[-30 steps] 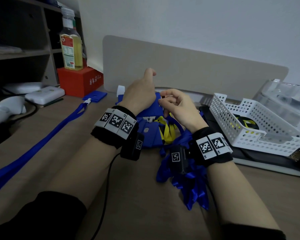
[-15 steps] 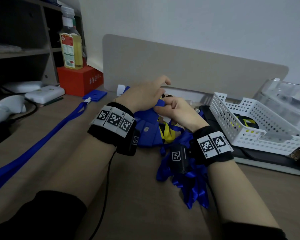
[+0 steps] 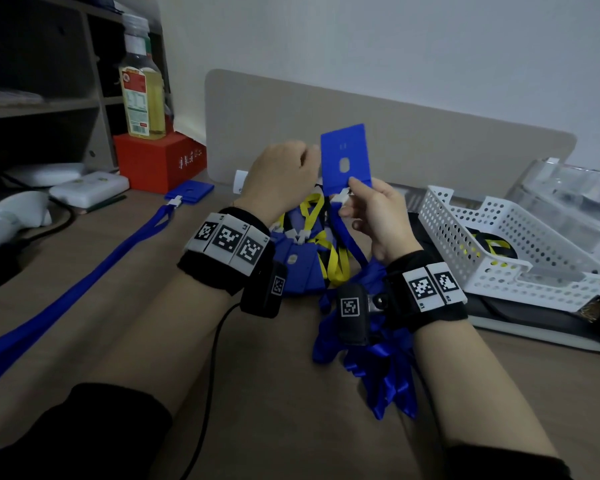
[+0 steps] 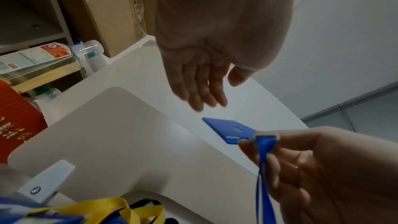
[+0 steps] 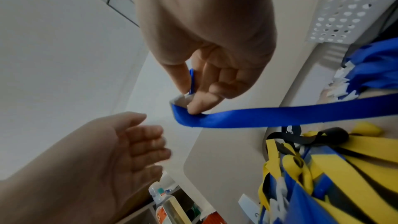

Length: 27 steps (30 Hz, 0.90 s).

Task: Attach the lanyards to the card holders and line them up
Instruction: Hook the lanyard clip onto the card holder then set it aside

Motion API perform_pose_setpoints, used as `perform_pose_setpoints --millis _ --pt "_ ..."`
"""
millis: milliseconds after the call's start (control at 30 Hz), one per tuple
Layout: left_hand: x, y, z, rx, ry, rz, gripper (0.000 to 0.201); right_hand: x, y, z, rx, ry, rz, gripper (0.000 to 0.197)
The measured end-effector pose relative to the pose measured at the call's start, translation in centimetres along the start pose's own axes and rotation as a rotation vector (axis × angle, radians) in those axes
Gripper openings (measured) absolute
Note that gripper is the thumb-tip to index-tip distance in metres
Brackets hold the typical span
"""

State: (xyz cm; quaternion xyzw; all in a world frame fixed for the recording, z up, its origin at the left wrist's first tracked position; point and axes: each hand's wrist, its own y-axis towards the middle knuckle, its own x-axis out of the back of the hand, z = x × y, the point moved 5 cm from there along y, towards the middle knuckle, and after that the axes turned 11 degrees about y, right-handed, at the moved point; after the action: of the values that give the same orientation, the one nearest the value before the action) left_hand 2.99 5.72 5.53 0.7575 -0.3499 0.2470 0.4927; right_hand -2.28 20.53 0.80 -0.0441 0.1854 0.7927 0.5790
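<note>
Above the worktop's far edge, the right hand (image 3: 371, 216) pinches the white clip joining a limp blue lanyard (image 3: 347, 237) to a light, stiff blue card holder (image 3: 345, 161); the left hand (image 3: 281, 174) hangs relaxed, holding nothing.

This was an office workstation: a beige divider panel (image 3: 378, 133) stood along the back of the wooden table (image 3: 267, 393), with open shelving (image 3: 39, 102) at the upper left, a white perforated tray (image 3: 499, 244) at right, and window blinds (image 4: 355, 120) at the right edge of the left wrist view.
</note>
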Motion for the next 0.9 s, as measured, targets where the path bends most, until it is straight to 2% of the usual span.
perform_pose_setpoints --millis 67,133,200,267,367,567,800,900 --pt "-1.5 -0.2 -0.1 0.052 -0.049 0.196 0.050 0.1 0.0 0.1 0.001 0.069 -0.016 0.017" --pt "-3.3 -0.8 -0.5 0.069 -0.199 0.366 0.048 -0.1 0.1 0.1 0.005 0.109 -0.019 0.012" --pt "-4.5 -1.5 -1.1 0.062 -0.394 0.481 0.051 -0.3 0.3 0.1 0.019 0.132 -0.026 0.012" --pt "-4.9 -2.0 -1.6 0.056 -0.552 0.539 0.045 -0.1 0.4 0.2 0.047 0.188 -0.045 0.013" --pt "-4.1 -2.0 -1.8 0.018 -0.620 0.545 0.031 0.5 0.5 0.5 0.084 0.210 -0.101 0.014" --pt "-2.1 -2.0 -1.8 0.096 -0.799 0.519 0.029 1.5 0.8 0.1 0.081 0.197 -0.210 0.014" --pt "-0.2 -1.6 -1.0 0.083 -0.648 0.496 0.028 4.0 1.2 -0.3 0.097 0.300 -0.383 0.016" --pt "0.7 -1.3 -0.2 0.108 -0.552 0.433 0.027 4.7 1.2 -0.4 0.107 0.395 -0.451 0.019"
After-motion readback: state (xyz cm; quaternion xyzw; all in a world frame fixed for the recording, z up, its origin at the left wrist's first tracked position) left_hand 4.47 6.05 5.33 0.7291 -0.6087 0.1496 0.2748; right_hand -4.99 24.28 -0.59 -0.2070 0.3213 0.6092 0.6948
